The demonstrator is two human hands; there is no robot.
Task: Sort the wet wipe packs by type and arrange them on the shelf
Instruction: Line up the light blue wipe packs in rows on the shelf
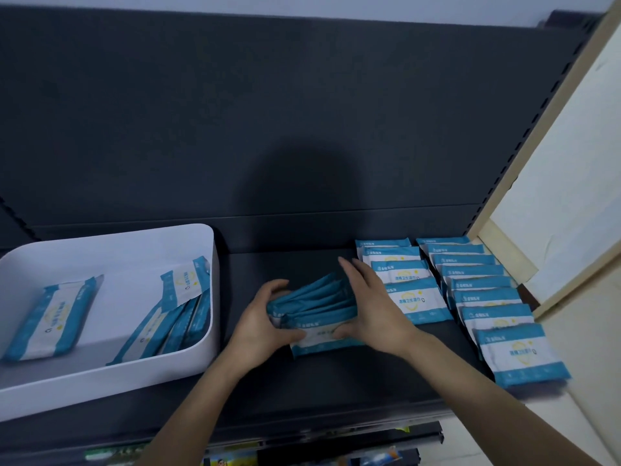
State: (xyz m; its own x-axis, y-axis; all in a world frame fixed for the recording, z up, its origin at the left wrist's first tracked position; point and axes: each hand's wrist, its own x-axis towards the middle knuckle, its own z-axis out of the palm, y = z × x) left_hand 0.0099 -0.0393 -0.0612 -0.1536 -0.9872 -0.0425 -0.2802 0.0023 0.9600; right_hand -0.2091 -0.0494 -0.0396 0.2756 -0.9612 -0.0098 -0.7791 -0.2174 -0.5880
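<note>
A fanned stack of blue-and-white wet wipe packs (319,304) lies on the dark shelf (336,381). My left hand (265,324) grips its left end, fingers curled over the top. My right hand (366,304) holds its right side, thumb on the front pack and fingers stretched over the back. Two overlapping rows of like packs lie to the right: a short row (413,297) and a longer row (497,317) reaching the shelf's front edge. In the white bin (111,243) at left lie one flat pack (57,317) and several packs (174,317) leaning on its right wall.
The shelf's dark back panel (268,112) rises behind. A pale wooden frame (524,169) and wall stand at the right. Below the shelf's front edge (319,432), coloured goods on a lower level show.
</note>
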